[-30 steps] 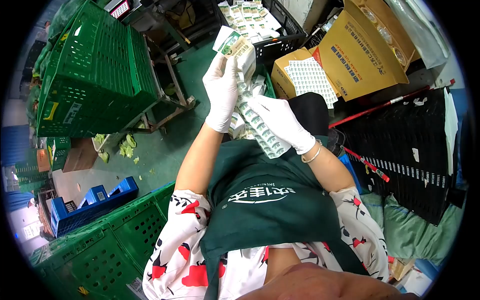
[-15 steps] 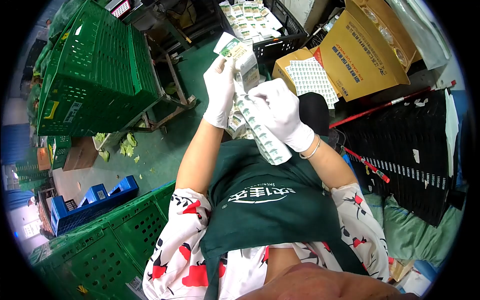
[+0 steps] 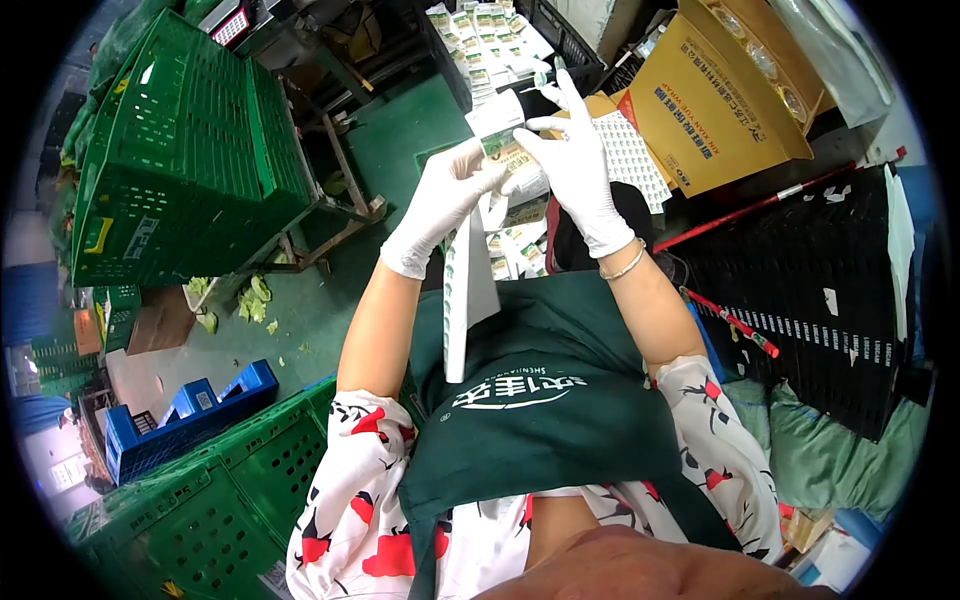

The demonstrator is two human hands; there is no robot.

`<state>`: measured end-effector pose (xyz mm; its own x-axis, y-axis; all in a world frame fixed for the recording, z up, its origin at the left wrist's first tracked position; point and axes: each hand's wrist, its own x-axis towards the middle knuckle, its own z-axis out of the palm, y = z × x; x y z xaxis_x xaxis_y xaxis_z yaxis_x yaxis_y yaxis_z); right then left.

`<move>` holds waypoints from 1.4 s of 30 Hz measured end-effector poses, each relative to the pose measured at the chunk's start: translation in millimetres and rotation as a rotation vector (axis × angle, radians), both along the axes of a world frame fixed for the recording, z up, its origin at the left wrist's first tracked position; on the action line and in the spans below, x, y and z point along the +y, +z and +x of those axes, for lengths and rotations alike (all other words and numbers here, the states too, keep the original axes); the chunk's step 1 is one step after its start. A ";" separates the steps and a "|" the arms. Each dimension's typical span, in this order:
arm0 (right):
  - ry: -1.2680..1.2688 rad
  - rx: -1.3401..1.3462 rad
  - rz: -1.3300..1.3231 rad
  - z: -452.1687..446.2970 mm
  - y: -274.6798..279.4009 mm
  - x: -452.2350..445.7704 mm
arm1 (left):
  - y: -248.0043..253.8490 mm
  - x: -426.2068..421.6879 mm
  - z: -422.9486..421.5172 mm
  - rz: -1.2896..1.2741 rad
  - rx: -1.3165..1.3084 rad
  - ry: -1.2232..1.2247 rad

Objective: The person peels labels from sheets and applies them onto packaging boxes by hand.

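My left hand (image 3: pixel 445 200), in a white glove, is closed on a printed white-and-green card (image 3: pixel 503 140) and a folded sheet of stickers (image 3: pixel 457 300). The sheet hangs down in front of the dark green apron. To the right of the card is my right hand (image 3: pixel 585 165), also gloved, with its fingers spread and the thumb by the card's edge. A small greenish piece, apparently a sticker (image 3: pixel 544 76), shows at a raised fingertip. More printed cards (image 3: pixel 518 248) lie below the hands, partly hidden by them.
Ahead, a black crate (image 3: pixel 570 50) holds many similar cards. Right of it, a sheet of stickers (image 3: pixel 630 155) leans by an open cardboard box (image 3: pixel 700 110). Green crates (image 3: pixel 185 160) stand at the left, a blue crate (image 3: pixel 190 420) below them. Stacked black crates (image 3: pixel 800 290) and a red pole are on the right.
The sticker sheet has swung left and hangs more upright. My right hand has left the sheet, risen and spread its fingers. My left hand has lowered slightly, with the card now between the hands.
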<state>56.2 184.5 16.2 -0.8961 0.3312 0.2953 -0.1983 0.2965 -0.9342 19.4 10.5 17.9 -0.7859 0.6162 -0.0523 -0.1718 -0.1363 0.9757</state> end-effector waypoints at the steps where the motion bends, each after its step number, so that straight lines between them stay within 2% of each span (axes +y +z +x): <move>1: 0.002 0.001 -0.033 1.3 -2.3 -0.7 | 1.2 -1.4 0.1 0.015 -0.035 -0.017; 5: 0.044 -0.032 -0.101 13.4 8.9 -1.6 | -2.7 -3.6 -2.9 -0.058 -0.010 -0.099; 6: 0.066 -0.005 -0.110 16.7 11.3 -2.6 | 5.5 -6.1 -2.4 -0.118 -0.066 -0.046; 8: 0.132 0.047 -0.193 29.0 20.5 -10.7 | -12.0 -6.9 -14.9 0.030 -0.330 0.074; 10: 0.254 0.058 -0.295 42.7 21.4 -16.1 | -16.6 -6.8 -17.4 0.179 -0.413 0.053; 11: 0.296 0.015 -0.313 49.5 25.2 -17.3 | -17.3 -7.3 -17.9 0.163 -0.370 0.067; 16: 0.109 -0.107 -0.295 40.3 23.3 4.8 | -10.5 -4.4 -12.3 -0.020 -0.116 0.019; 20: 0.125 -0.101 -0.114 25.4 22.5 0.4 | -12.3 1.4 -4.9 -0.051 -0.047 -0.025; 21: 0.093 -0.064 0.076 18.2 16.3 -0.9 | -12.9 2.0 -3.8 -0.049 -0.051 -0.028; 23: 0.030 -0.087 0.247 15.4 10.7 -2.6 | -9.9 1.0 -2.2 -0.043 -0.043 -0.010; 25: -0.196 0.023 0.421 13.2 7.5 -4.2 | -8.8 -0.4 -1.7 -0.055 -0.039 -0.009; 27: -0.160 0.013 0.274 13.6 3.2 -4.3 | -9.7 -3.6 -2.3 -0.087 -0.040 -0.021; 29: 0.133 -0.117 -0.187 22.0 0.6 -2.2 | -5.2 -2.0 -0.5 -0.026 -0.092 0.011; 30: 0.146 -0.034 -0.086 28.5 0.3 -3.9 | -8.0 -3.2 -5.5 0.011 -0.155 0.034; 31: 0.167 -0.067 -0.072 37.6 5.6 -6.9 | -12.2 -4.7 -11.6 0.048 -0.218 0.058; 32: 0.219 -0.085 -0.022 46.8 15.4 -8.6 | -25.0 -6.5 -20.2 0.091 -0.170 0.069; 33: 0.272 -0.103 0.026 52.6 21.8 -8.0 | -12.9 -6.3 -17.3 0.123 -0.226 0.065; 36: 0.176 -0.181 0.026 51.8 21.1 2.9 | -7.7 -5.2 -15.1 0.054 -0.163 0.033; 37: 0.114 -0.183 -0.112 47.8 27.9 6.6 | -7.3 -3.7 -12.0 0.029 -0.143 0.026; 39: 0.147 -0.263 -0.228 37.6 28.0 19.8 | -6.3 -0.4 -8.2 0.012 -0.104 0.005; 42: 0.122 -0.320 -0.276 28.2 31.0 11.9 | -0.8 2.9 0.2 -0.030 -0.025 -0.023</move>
<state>84.3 196.4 47.2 -0.9656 0.2446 -0.0887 0.0962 0.0191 -0.9952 19.6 13.3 17.1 -0.7695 0.6321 -0.0910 -0.1993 -0.1023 0.9746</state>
